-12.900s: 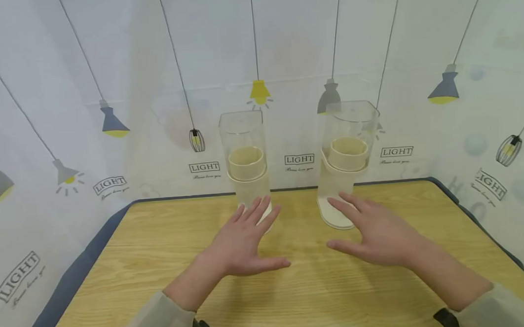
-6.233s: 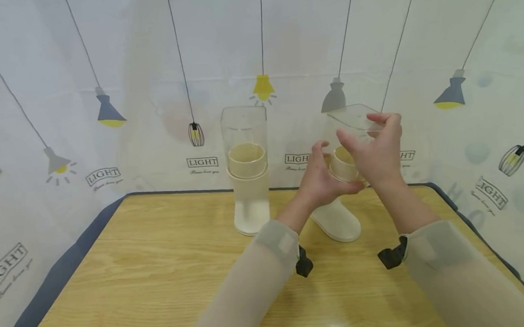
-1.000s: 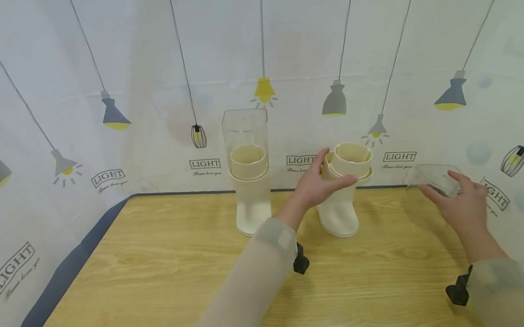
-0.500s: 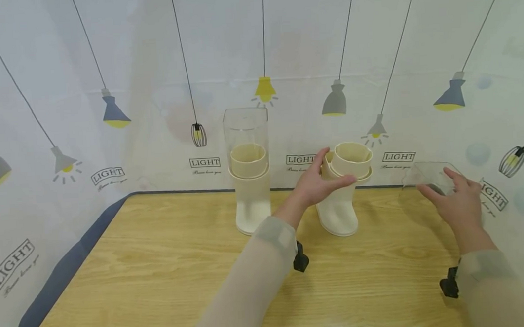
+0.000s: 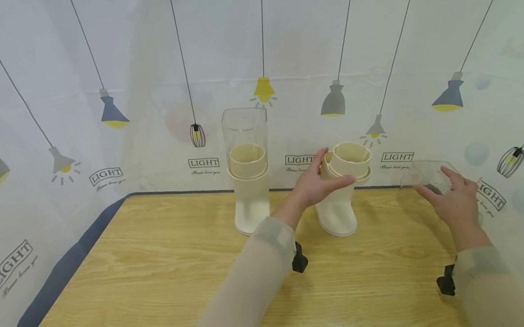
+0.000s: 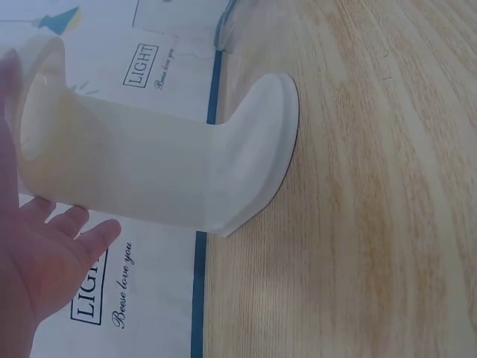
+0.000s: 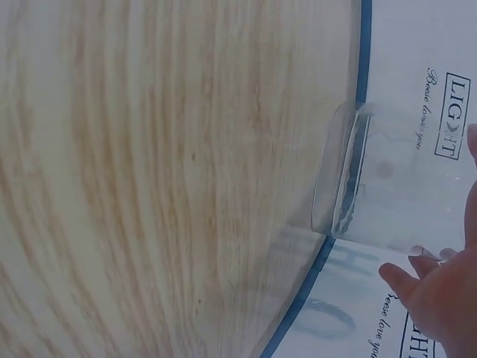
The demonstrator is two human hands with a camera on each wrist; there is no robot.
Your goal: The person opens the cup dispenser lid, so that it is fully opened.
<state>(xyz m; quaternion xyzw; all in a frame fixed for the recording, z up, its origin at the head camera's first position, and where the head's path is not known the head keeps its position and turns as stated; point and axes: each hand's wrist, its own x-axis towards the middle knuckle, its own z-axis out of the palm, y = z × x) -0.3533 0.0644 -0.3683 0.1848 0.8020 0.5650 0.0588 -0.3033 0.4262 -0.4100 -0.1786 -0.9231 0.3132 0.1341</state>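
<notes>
My left hand [image 5: 314, 184] grips the upper part of a cream dispenser stand [image 5: 337, 211], whose round inner collar [image 5: 352, 158] is uncovered at the top. In the left wrist view, the stand [image 6: 141, 160] has its curved foot on the wooden table, and my fingers [image 6: 97, 240] lie along its side. Farther right, my right hand [image 5: 459, 200] holds a clear plastic container [image 5: 422, 175], thumb and fingers spread across it. The right wrist view shows the container's [image 7: 402, 186] rim low by the table's back right corner.
A matching cream dispenser [image 5: 251, 201] stands to the left, its clear container [image 5: 244, 125] in place on top. Behind the wooden table [image 5: 160, 267], a white curtain [image 5: 150, 65] printed with lamps hangs along the dark-edged back and sides.
Earlier, both hands were open over the table, then on the right dispenser. Its clear container has come off and gone right; over the last second it shifted slightly left. The left hand has held still.
</notes>
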